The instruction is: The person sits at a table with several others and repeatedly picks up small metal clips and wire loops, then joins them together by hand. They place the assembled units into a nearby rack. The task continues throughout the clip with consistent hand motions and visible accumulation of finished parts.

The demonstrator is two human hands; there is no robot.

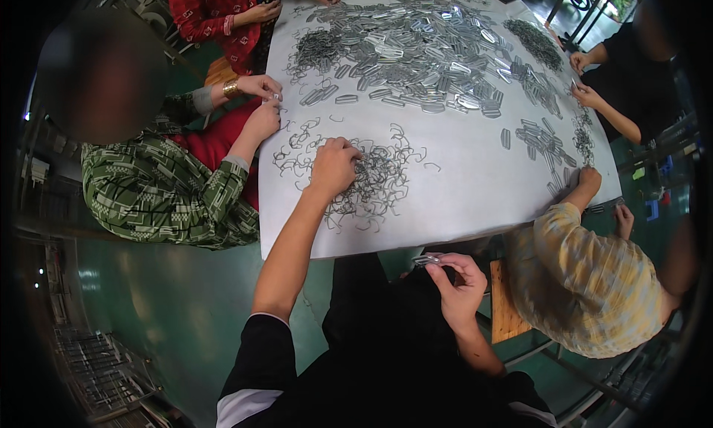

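A loose pile of thin bent wire hooks [382,179] lies on the near left part of the white-topped table [460,175]. Down on the left side of that pile is my left hand [334,164], its fingers curled and closed among the hooks. Its fingertips are partly hidden, so what they pinch cannot be made out. My right hand [460,283] is off the table's near edge, in front of my body. Between thumb and fingers it grips a small slotted metal buckle [425,260], held roughly level.
A large heap of flat slotted metal buckles [423,53] covers the table's far middle. Smaller buckle groups [546,142] and a dark hook pile [535,43] lie to the right. Co-workers sit left [163,183] and right [587,279], hands at the table edges. A wooden stool [506,302] stands near my right.
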